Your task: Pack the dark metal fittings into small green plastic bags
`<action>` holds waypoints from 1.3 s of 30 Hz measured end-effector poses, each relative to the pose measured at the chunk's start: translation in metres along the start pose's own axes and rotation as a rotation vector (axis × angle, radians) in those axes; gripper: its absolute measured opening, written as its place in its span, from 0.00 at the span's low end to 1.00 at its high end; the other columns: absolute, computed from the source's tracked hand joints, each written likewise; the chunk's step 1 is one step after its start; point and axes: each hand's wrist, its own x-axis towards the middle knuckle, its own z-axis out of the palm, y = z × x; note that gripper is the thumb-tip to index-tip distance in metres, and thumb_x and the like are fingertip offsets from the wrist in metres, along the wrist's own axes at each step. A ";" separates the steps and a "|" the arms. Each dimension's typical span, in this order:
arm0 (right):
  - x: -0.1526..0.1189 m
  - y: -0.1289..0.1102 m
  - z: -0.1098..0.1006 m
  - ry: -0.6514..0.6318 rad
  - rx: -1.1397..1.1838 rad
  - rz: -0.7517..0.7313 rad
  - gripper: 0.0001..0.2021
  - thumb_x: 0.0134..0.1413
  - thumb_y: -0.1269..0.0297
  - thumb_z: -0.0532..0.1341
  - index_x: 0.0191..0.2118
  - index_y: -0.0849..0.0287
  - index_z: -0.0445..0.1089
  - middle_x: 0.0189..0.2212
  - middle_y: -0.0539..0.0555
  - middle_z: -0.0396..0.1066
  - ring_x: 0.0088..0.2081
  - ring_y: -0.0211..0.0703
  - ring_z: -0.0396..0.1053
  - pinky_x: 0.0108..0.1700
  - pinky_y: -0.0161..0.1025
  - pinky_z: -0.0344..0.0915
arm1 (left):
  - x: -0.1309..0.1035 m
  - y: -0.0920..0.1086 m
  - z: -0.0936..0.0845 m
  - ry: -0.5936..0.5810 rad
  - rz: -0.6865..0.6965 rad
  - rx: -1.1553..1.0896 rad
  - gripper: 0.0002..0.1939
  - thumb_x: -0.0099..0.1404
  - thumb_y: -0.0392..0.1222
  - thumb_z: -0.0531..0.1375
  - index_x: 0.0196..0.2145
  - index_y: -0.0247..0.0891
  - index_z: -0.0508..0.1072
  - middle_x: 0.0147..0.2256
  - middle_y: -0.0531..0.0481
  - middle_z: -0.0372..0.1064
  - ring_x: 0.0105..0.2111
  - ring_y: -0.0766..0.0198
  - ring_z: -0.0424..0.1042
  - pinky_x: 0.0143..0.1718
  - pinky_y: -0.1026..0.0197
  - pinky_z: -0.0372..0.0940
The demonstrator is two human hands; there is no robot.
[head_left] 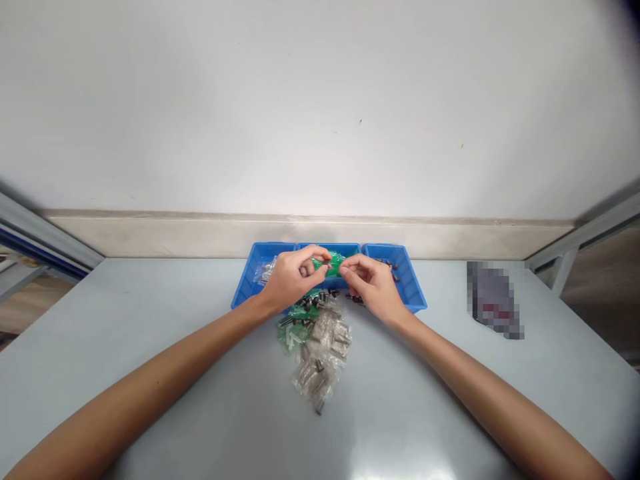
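My left hand (294,272) is above the middle blue bin, thumb and fingertips pinched around something small and dark that I cannot make out. Close by on the right, my right hand (373,283) is also closed in a pinch, and its fingertips hide whatever is in them. Green plastic packaging (336,261) shows between the hands; whether it is held or lies in the middle bin (330,247) I cannot tell. Below the hands, a pile of clear bags with metal screws (327,333) and green bags (295,335) lies on the table, with loose dark-headed screws among them.
The left blue bin (243,287) holds a clear bag of parts (265,272). In the right blue bin (411,288) are dark-headed screws (394,268). A blurred dark packet (495,300) lies on the grey table (150,300) at right. A wall stands behind the bins.
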 end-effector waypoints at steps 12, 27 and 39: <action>0.001 -0.002 0.000 0.014 -0.018 -0.002 0.08 0.60 0.60 0.62 0.35 0.59 0.70 0.20 0.46 0.64 0.21 0.36 0.62 0.24 0.34 0.58 | -0.001 0.006 -0.003 0.030 -0.008 0.030 0.08 0.64 0.39 0.60 0.40 0.34 0.75 0.24 0.53 0.71 0.18 0.71 0.64 0.25 0.67 0.63; 0.001 -0.002 -0.001 0.000 -0.022 -0.023 0.06 0.60 0.61 0.61 0.35 0.58 0.71 0.19 0.45 0.64 0.21 0.36 0.61 0.25 0.35 0.58 | 0.001 0.005 -0.002 0.027 0.066 0.019 0.08 0.65 0.37 0.58 0.39 0.34 0.76 0.31 0.50 0.73 0.21 0.72 0.64 0.26 0.67 0.63; 0.000 -0.005 0.000 0.013 -0.012 -0.004 0.08 0.60 0.59 0.62 0.34 0.58 0.70 0.19 0.45 0.63 0.20 0.36 0.60 0.24 0.35 0.58 | 0.000 0.002 -0.002 -0.001 0.021 -0.036 0.12 0.69 0.41 0.56 0.46 0.35 0.75 0.31 0.51 0.69 0.19 0.74 0.62 0.23 0.68 0.61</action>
